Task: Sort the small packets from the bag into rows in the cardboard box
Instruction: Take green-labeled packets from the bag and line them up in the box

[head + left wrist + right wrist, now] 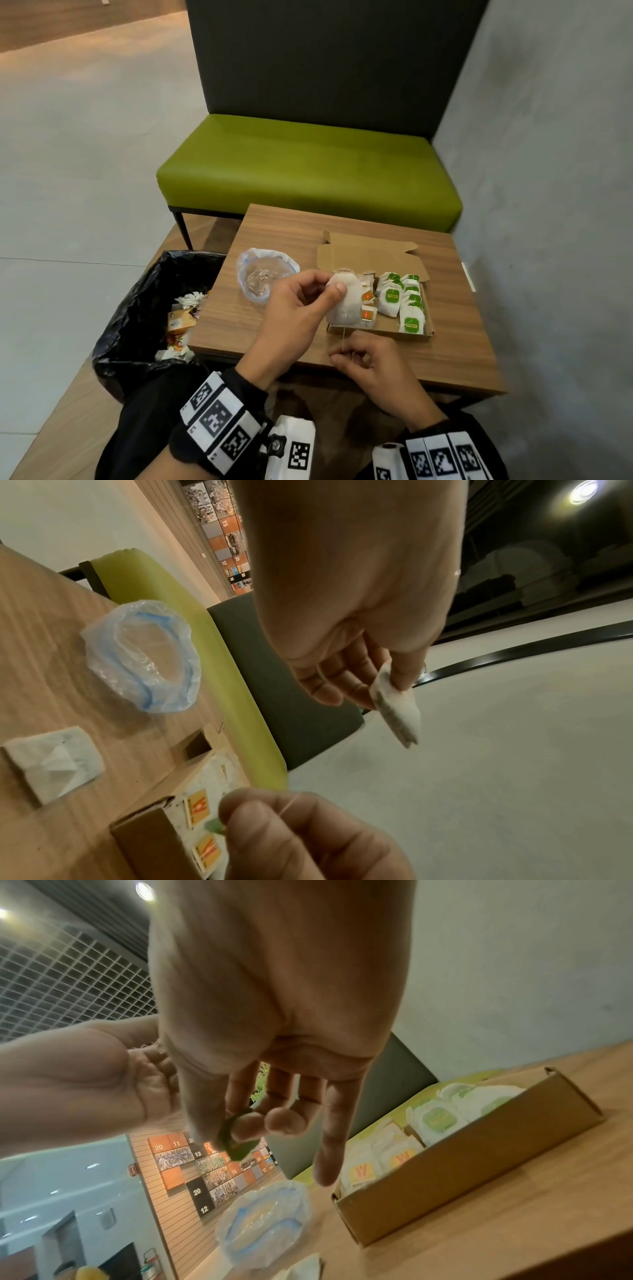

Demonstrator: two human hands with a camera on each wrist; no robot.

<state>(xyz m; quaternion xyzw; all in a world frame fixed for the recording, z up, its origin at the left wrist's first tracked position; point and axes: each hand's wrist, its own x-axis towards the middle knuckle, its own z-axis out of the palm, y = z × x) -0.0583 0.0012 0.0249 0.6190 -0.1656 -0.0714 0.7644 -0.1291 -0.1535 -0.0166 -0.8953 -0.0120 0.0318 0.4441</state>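
My left hand [329, 291] pinches a white tea bag [346, 305] by its top and holds it upright over the left end of the cardboard box [380, 335]. A thin string runs from it down to my right hand [344, 358], which pinches the bag's green tag [236, 1139] near the table's front edge. In the box, orange-tagged packets [368, 305] lie in a left row and green-tagged packets [407, 303] in rows to the right. In the left wrist view, my left hand [380, 685] grips the tea bag [399, 712].
An open clear plastic bag [265, 274] sits left of the box on the wooden table [455, 342]. A loose white packet [51, 761] lies on the table near the box. A black-lined bin [144, 308] stands at the table's left. A green bench [308, 164] lies beyond, a wall on the right.
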